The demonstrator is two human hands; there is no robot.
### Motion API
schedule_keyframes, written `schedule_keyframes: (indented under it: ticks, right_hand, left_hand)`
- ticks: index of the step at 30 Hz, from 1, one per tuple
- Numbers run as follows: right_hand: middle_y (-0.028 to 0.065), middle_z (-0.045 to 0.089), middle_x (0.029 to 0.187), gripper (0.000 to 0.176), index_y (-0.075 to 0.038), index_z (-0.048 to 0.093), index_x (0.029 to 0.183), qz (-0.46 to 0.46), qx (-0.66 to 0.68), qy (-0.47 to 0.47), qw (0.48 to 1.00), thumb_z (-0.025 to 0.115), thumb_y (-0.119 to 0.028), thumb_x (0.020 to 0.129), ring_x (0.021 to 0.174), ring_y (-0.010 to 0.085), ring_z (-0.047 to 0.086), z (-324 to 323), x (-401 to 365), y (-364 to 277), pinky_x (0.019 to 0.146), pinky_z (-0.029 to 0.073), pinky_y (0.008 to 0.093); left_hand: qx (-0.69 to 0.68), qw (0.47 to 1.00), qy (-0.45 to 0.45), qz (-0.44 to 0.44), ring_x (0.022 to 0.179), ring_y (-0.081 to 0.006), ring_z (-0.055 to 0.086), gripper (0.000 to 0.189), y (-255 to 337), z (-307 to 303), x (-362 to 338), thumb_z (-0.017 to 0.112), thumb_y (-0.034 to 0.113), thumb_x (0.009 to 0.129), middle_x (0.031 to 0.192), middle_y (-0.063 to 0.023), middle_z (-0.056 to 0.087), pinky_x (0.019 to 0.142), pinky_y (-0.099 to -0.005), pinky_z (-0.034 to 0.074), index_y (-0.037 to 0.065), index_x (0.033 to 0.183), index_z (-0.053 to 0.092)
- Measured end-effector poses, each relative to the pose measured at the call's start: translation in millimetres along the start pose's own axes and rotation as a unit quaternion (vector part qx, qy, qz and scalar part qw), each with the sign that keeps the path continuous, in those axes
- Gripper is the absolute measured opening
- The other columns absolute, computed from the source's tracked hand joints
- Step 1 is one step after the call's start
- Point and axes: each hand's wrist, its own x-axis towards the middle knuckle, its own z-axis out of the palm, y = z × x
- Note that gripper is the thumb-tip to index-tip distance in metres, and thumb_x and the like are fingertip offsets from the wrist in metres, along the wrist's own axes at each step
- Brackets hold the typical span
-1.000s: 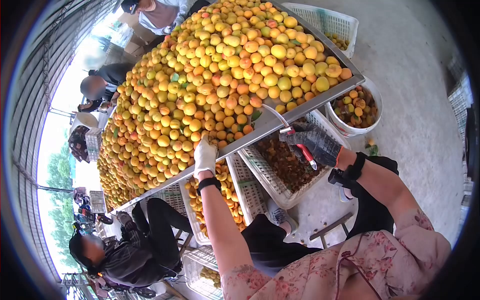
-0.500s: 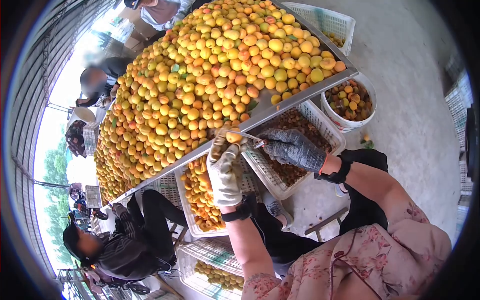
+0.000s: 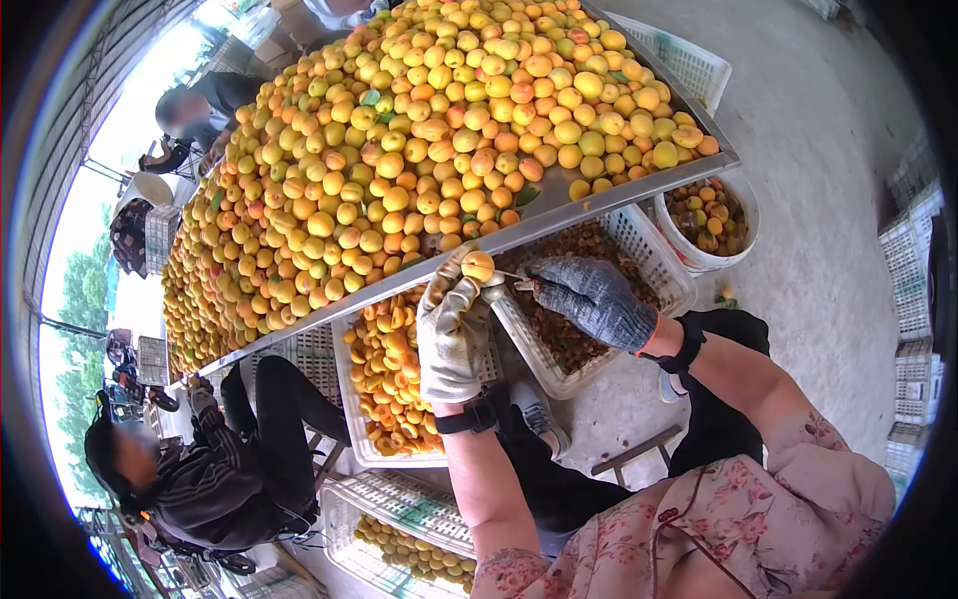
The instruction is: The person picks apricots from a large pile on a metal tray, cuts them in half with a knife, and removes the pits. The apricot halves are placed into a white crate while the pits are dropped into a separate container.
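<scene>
My left hand, in a cream-coloured glove, grips a whole-looking apricot between thumb and fingers at the near edge of a metal-rimmed table. In a grey knit glove, my right hand is closed around a small knife. Its thin blade points left and meets the apricot's side. Heaped apricots cover the table beyond my hands. Below my left hand is a crate of split apricots. A second crate, holding brown pits, sits under my right hand.
A white bucket of apricots stands right of the pit crate. Behind it is another white crate. One person in black sits at the left, and others work across the table. A crate of small yellowish fruit lies lower left.
The knife blade, earlier raised along the apricot's top, now rests against its right side. My right hand has come slightly nearer the fruit. The whole view has shifted a little.
</scene>
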Motion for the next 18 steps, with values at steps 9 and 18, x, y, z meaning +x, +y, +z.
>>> schedule_keyframes:
  ticks: [9, 18]
  right_hand:
    - [0.0162, 0.066, 0.098, 0.025, -0.002, 0.064, 0.107, -0.024, -0.017, 0.05, 0.998, 0.064, -0.015, 0.086, 0.087, 0.0336, 0.064, 11.4, 0.1, -17.8, 0.075, 0.052, 0.0383]
    - [0.0156, 0.067, 0.094, 0.02, -0.002, 0.064, 0.102, 0.013, -0.15, 0.037, 0.988, 0.063, -0.015, 0.087, 0.082, 0.0322, 0.065, 15.9, 0.0, -26.1, 0.071, 0.052, 0.0386]
  left_hand:
    - [0.021, 1.0, -0.002, 0.014, 0.085, -0.0147, 0.061, 0.032, -9.8, -7.8, -2.5, 0.052, 0.01, 0.093, 0.101, -0.0081, 0.063, 0.075, -0.0252, 0.051, -0.003, 0.121, 0.054]
    - [0.01, 0.999, 0.045, 0.022, 0.088, -0.0145, 0.062, 0.027, -15.8, 3.9, -1.2, 0.059, 0.006, 0.089, 0.103, -0.0077, 0.063, 0.079, -0.0245, 0.051, -0.004, 0.114, 0.058]
